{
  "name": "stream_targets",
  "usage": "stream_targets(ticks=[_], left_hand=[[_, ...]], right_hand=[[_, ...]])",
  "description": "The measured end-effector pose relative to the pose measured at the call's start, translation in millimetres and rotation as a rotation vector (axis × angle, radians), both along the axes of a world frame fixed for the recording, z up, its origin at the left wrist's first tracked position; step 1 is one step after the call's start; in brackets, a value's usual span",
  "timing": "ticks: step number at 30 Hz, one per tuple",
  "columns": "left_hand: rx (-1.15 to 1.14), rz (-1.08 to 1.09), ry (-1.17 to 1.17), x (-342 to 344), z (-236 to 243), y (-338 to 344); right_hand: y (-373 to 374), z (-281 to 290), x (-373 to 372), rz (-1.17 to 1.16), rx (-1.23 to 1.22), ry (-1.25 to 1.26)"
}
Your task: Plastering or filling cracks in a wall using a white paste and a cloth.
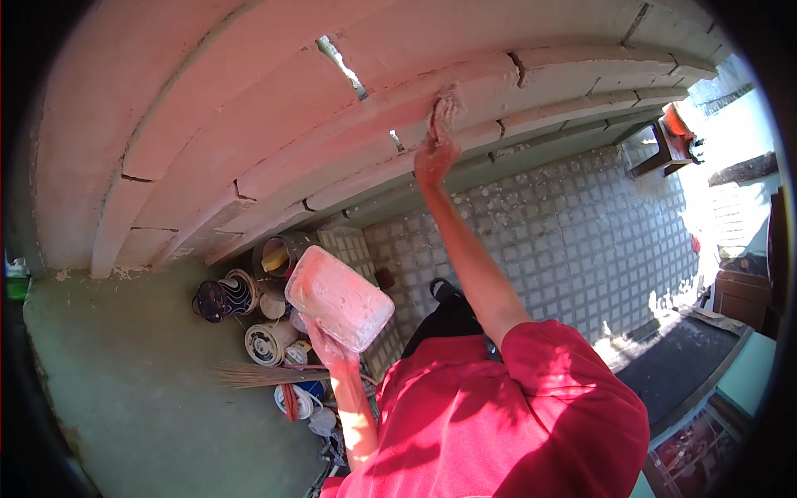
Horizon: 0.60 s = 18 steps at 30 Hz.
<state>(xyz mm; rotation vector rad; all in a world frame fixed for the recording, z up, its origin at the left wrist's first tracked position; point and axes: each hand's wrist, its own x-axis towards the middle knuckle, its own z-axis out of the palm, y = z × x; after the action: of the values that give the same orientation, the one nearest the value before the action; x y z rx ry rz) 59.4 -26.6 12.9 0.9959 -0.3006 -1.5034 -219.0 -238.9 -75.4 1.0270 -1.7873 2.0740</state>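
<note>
My left hand (334,353) grips the near edge of a rectangular plastic tub (336,295), with the palm underneath. White residue coats the tub's inside, and it is held tilted in front of the wall. My right arm reaches up and forward. At its end my right hand (436,159) is closed around a crumpled, white-smeared cloth (445,114), pressed to the face of the block wall (274,116). The cloth's exact kind is hard to make out. Both hands carry whitish smears.
Below the wall, at the left, stand several buckets (267,342) and a bundle of thin sticks (261,376). Open slits (342,66) and cracked joints run through the wall. Tiled floor (548,232) stretches right, toward a wooden stool (664,149) and a dark-topped table (685,361).
</note>
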Motion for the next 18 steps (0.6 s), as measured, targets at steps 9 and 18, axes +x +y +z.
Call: stream_targets(ticks=[9,18], left_hand=[[-0.007,-0.012,0.02,-18,5,-12],[-0.014,0.039,0.0,-41,5,7]], right_hand=[[60,34,16,0.173,-0.004,-0.213],[15,14,34,0.173,0.046,-0.084]])
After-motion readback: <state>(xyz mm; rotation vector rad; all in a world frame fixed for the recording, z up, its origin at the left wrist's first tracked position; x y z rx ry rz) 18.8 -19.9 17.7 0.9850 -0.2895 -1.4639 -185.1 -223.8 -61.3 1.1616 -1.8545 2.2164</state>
